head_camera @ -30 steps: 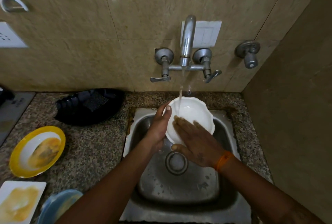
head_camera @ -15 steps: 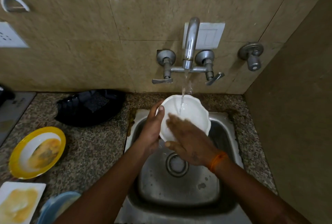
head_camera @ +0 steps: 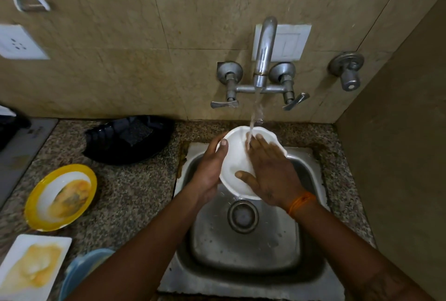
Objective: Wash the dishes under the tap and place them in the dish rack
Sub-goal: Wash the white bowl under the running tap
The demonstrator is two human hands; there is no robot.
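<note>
White scalloped bowl over the steel sink, under the running tap. Left hand clamped on its left rim, thumb inside; right hand spread flat, rubbing the inside. Probably stiff, light, breakable and slick when wet: best gripped across the rim.

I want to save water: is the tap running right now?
On. A stream falls from the tap onto the white bowl held over the sink.

Bowl under tap, above sink; plates left.
</note>
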